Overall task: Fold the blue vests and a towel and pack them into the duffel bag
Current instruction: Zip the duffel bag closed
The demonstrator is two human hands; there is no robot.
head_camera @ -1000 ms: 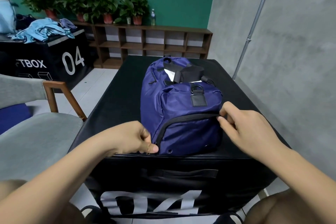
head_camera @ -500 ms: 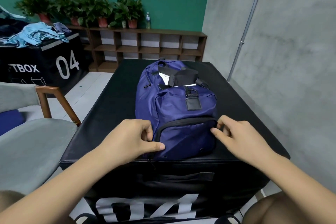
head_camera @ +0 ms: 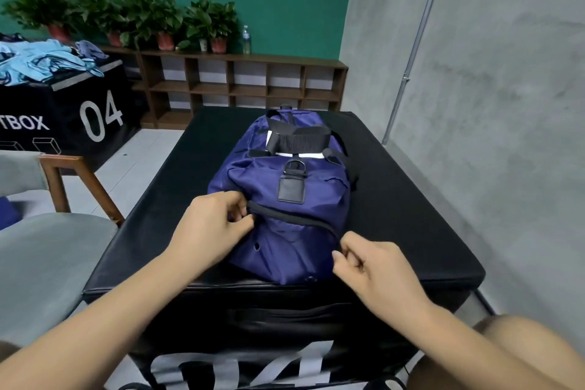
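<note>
A navy blue duffel bag (head_camera: 285,187) with black straps lies on the black padded box (head_camera: 411,199), its end pocket facing me. My left hand (head_camera: 212,231) pinches the black zipper line at the pocket's upper left corner. My right hand (head_camera: 367,266) pinches the bag's fabric by the zipper's lower right end. A strip of white shows under the black handle wrap on top of the bag. A heap of light blue vests (head_camera: 38,63) lies on another black box at the far left.
A grey chair (head_camera: 41,250) with a wooden arm stands close on the left. A low wooden shelf (head_camera: 240,85) with potted plants and a bottle runs along the green back wall. A grey wall with a metal pipe (head_camera: 411,51) stands on the right.
My left hand has climbed from the pocket's lower left corner to its upper left along the zipper. My right hand has dropped from the upper right to the lower right end.
</note>
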